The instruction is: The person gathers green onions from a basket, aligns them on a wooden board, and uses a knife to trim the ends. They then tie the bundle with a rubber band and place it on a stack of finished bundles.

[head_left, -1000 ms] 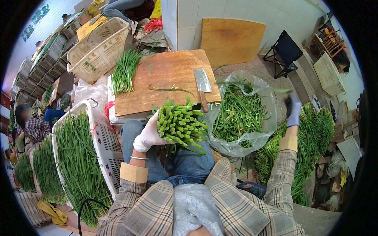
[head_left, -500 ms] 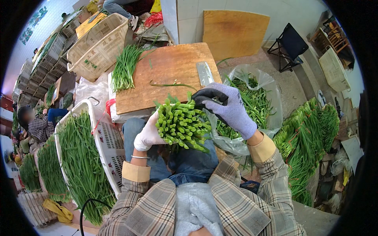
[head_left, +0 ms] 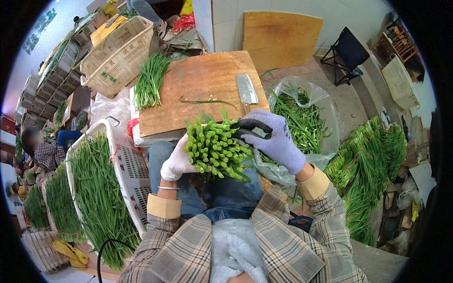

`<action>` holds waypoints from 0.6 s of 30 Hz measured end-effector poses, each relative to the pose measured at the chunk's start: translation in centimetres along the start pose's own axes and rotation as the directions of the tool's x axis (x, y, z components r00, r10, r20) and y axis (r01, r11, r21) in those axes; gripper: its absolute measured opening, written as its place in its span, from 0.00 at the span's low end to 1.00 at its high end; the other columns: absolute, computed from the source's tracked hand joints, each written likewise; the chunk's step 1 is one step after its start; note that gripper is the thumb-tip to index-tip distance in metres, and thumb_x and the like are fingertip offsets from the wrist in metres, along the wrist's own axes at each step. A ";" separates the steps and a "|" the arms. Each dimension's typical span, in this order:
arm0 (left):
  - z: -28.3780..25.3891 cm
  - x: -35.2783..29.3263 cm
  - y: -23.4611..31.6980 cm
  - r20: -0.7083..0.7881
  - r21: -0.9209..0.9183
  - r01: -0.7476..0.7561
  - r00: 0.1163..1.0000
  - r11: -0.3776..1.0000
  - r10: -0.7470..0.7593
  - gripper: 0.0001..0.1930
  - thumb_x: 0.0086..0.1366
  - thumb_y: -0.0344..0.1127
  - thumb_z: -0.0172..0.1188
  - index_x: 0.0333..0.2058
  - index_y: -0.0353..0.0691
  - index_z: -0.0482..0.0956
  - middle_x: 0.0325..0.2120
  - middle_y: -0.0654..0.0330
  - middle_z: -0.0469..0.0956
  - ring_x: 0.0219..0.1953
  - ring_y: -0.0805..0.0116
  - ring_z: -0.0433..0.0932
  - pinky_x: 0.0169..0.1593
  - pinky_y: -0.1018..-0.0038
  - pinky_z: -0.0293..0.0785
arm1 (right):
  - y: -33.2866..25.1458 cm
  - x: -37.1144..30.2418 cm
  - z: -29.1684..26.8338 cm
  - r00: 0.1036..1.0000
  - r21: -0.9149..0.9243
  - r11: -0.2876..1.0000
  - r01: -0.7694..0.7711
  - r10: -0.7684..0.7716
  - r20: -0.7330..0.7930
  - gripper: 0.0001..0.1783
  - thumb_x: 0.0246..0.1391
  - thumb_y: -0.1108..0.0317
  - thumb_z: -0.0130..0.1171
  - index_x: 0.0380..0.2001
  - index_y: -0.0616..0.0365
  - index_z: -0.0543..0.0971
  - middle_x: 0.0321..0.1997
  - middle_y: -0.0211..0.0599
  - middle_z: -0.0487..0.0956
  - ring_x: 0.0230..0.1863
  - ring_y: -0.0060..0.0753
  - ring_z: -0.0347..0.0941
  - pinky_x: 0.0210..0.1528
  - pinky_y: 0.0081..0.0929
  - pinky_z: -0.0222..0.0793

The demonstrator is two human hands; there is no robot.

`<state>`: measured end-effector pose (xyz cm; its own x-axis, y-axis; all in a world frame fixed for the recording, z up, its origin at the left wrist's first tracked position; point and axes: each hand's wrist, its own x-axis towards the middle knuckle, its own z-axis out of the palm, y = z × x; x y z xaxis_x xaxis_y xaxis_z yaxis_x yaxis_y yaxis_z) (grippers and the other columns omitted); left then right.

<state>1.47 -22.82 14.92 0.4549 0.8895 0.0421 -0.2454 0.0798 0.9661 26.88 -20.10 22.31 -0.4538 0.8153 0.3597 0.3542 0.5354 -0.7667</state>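
A thick bunch of garlic chives (head_left: 217,150) is held above my lap, its cut stalk ends facing up toward me. My left hand (head_left: 178,161), in a white glove, is wrapped round the bunch's left side. My right hand (head_left: 273,137), in a lilac glove with dark fingertips, pinches at stalks on the upper right edge; its fingertips partly hide what they grip. Beyond it, a cleaver (head_left: 247,89) lies on the wooden board (head_left: 203,75), its handle close behind my right hand. One loose green leaf (head_left: 207,102) and small scraps lie on the board.
More chives (head_left: 152,82) lie at the board's left edge. A white crate (head_left: 127,165) full of chives stands at left. To the right are a clear plastic bag (head_left: 330,113) with green trimmings and tied bundles (head_left: 365,174). A folding chair (head_left: 347,54) stands farther back. Another person (head_left: 45,151) sits far left.
The bunch has shifted slightly left and its stalk ends sit a little differently. My right hand has dropped slightly, its fingers still at the bunch's edge, showing more of the cleaver.
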 end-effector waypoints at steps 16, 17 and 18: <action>-0.2 -0.1 -0.5 0.059 -0.197 0.029 0.998 0.980 -0.018 0.44 0.43 0.23 0.70 0.59 0.38 0.55 0.55 0.59 0.66 0.53 0.68 0.68 0.56 0.67 0.67 | -1.1 0.8 0.8 0.996 -0.067 0.997 0.033 -0.038 -0.076 0.19 0.41 0.66 0.68 0.38 0.57 0.76 0.37 0.37 0.76 0.36 0.38 0.75 0.39 0.27 0.71; 0.0 -0.1 -0.3 0.062 -0.207 0.026 0.998 0.978 -0.013 0.43 0.44 0.22 0.69 0.59 0.38 0.55 0.55 0.59 0.66 0.53 0.68 0.68 0.56 0.67 0.67 | -0.8 0.7 1.0 0.996 -0.079 0.997 0.019 -0.026 -0.087 0.20 0.41 0.66 0.68 0.39 0.57 0.76 0.38 0.37 0.75 0.36 0.37 0.75 0.39 0.27 0.71; -0.3 -0.1 -0.9 0.065 -0.245 0.020 0.998 0.969 -0.004 0.44 0.44 0.22 0.69 0.59 0.38 0.55 0.55 0.59 0.66 0.53 0.68 0.68 0.56 0.67 0.68 | -0.7 0.6 1.1 0.995 -0.090 0.996 0.005 -0.014 -0.099 0.21 0.40 0.65 0.68 0.39 0.57 0.75 0.38 0.37 0.75 0.36 0.37 0.75 0.39 0.27 0.71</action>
<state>1.38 -22.81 14.02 0.5109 0.8579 0.0549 -0.4388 0.2054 0.8748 25.49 -20.24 22.46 -0.3757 0.8257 0.4209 0.4242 0.5570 -0.7140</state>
